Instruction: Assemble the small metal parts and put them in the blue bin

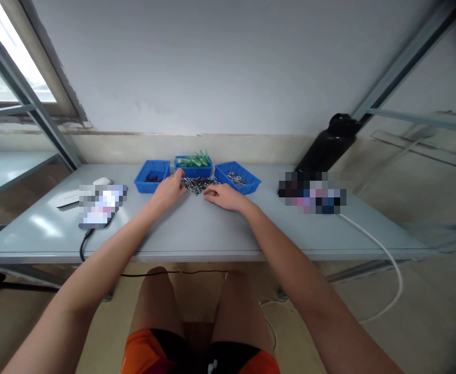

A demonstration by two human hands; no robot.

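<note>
A pile of small dark and silvery metal pieces [199, 184] lies on the table between my hands. My left hand [171, 187] touches the pile's left side, its fingers curled together; what they pinch, if anything, is too small to make out. At the pile's right edge is my right hand [224, 196], fingers bent and closed, their contents hidden. Behind the pile stands a blue tray [194, 170] of green pieces. The left blue tray [140, 184] holds dark pieces, and the right blue tray [249, 188] holds silvery ones.
A phone [103, 206] with a black cable and a white case [102, 181] lie at the left. A black bottle [328, 145] leans at the right, near blurred items and a white cable [384, 246]. The wall [228, 67] rises behind the table [197, 236].
</note>
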